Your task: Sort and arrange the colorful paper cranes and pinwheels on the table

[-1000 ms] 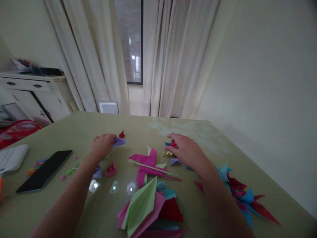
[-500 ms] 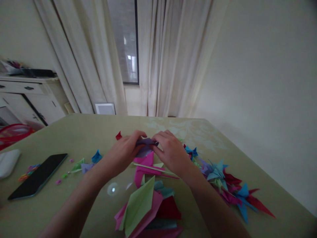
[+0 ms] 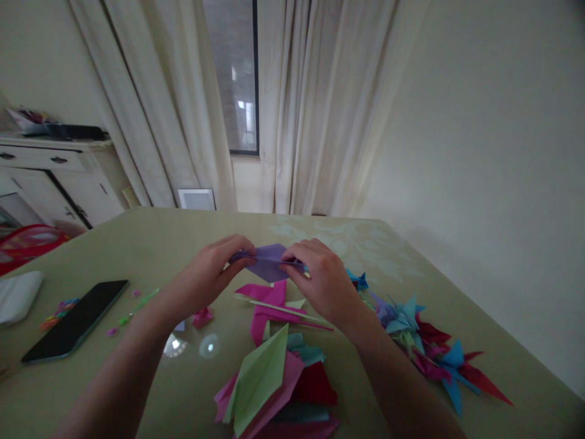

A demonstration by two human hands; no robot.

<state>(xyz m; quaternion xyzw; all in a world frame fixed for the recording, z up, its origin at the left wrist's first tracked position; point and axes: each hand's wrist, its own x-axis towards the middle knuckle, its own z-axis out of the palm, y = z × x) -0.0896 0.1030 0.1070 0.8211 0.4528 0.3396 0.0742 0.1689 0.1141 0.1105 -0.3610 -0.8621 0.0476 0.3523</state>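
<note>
A folded sheet of purple origami paper [image 3: 269,263] is stretched between my two hands, a little above the table. My left hand [image 3: 222,262] pinches its left end between thumb and fingers. At the right end, my right hand [image 3: 317,268] grips it the same way. Just below the purple paper lies a magenta folded paper piece [image 3: 269,299], crossed by a thin pale green strip [image 3: 292,312]. Nearer to me sits a pile of folded papers, with a light green folded paper [image 3: 260,381] on top and a red one [image 3: 315,387] beside it.
Folded paper cranes in several colours [image 3: 411,332] lie along the table's right side. On the left are a black phone [image 3: 75,320], a white case [image 3: 21,296], colourful small bits [image 3: 59,312] and a small pink folded paper [image 3: 202,317]. Curtains [image 3: 315,110] hang behind the table [image 3: 155,244].
My left hand has moved left, away from my right hand. The purple paper now shows wider and flatter between them. My left forearm now covers the small blue paper piece.
</note>
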